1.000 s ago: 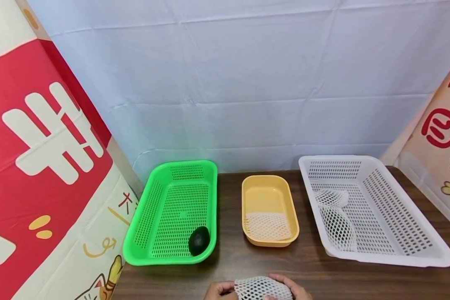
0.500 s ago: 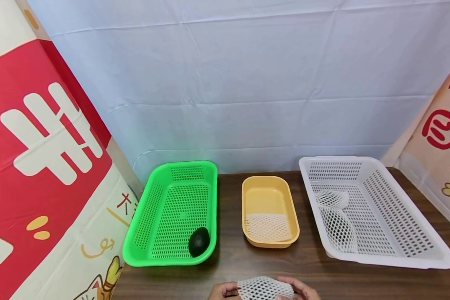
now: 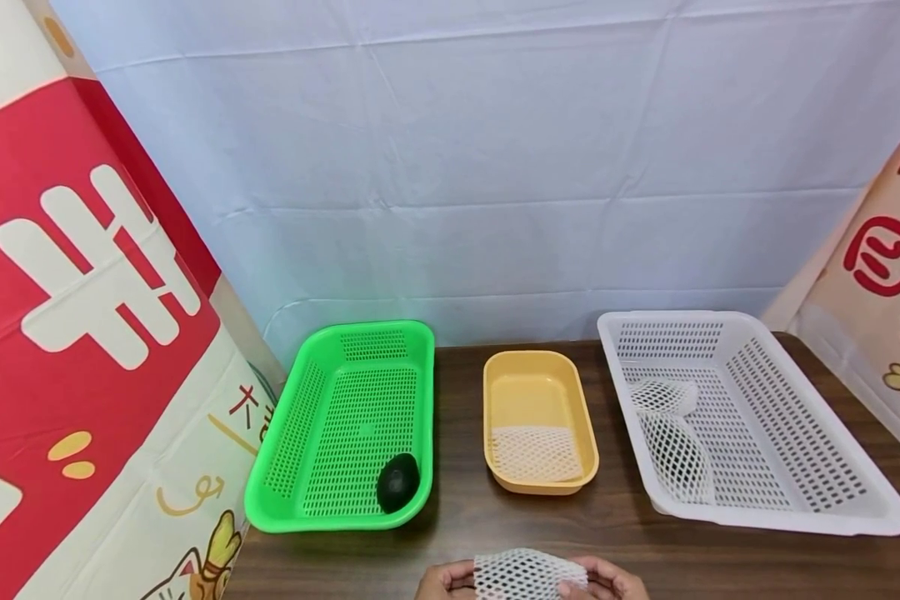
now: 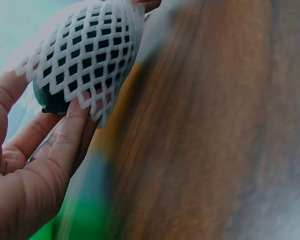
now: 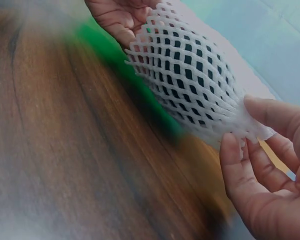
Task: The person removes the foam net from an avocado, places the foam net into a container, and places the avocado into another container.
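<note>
A white foam net (image 4: 92, 47) is drawn over a dark green avocado, held at the table's near edge. In the left wrist view the avocado's (image 4: 52, 100) stem end shows at the net's open mouth. My left hand (image 4: 37, 145) grips that mouth, thumb on one side and fingers on the other. At the opposite end, my right hand (image 5: 270, 160) pinches the gathered net (image 5: 190, 70) between thumb and fingers. In the head view both the left hand (image 3: 446, 581) and the right hand (image 3: 607, 581) are partly cut off by the bottom edge.
To the left stands a green basket (image 3: 270, 467) with one dark avocado (image 3: 398, 483) inside. A yellow tray (image 3: 528, 396) in the middle bears flat foam nets (image 3: 536, 452). Inside the white basket (image 3: 832, 525) at right lie two netted items (image 3: 675, 458). A white cloth hangs behind.
Both hands have shifted slightly right with the netted avocado. My right hand has slid outward to the net's right end. The baskets and tray have stayed put.
</note>
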`<state>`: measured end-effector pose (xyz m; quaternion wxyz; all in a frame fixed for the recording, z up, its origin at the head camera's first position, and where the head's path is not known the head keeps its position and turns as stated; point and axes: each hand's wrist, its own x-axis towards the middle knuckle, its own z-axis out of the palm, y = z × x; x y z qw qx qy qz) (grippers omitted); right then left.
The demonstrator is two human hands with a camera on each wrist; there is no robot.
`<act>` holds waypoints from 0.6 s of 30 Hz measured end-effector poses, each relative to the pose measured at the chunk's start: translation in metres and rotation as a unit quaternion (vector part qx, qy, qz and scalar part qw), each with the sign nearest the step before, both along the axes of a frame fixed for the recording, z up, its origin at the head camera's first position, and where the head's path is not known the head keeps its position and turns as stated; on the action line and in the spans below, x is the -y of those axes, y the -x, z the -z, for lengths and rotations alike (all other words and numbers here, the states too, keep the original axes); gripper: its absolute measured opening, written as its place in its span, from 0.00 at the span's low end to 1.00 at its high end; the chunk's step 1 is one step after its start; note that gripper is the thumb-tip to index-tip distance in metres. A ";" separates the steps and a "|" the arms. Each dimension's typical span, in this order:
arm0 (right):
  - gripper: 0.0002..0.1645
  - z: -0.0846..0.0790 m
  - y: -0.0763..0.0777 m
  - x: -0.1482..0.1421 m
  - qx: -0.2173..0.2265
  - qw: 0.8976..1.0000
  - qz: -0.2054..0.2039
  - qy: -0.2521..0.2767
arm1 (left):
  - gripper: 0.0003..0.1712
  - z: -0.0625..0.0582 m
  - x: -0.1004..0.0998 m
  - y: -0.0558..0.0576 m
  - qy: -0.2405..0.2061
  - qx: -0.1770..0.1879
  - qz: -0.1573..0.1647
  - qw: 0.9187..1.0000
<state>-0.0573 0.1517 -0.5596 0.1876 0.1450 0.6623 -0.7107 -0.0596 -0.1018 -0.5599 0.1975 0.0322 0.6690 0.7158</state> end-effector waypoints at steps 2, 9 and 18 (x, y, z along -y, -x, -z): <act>0.30 0.000 0.000 -0.001 0.001 1.000 0.010 -0.008 | 0.19 -0.002 0.002 0.001 0.010 0.014 -0.005 1.000; 0.30 -0.001 0.002 -0.007 -0.013 0.998 0.040 -0.041 | 0.20 -0.009 0.000 -0.001 0.049 0.031 -0.051 0.997; 0.33 0.003 0.003 -0.017 -0.013 0.995 0.068 -0.068 | 0.23 -0.007 0.000 -0.004 0.068 0.063 -0.072 0.993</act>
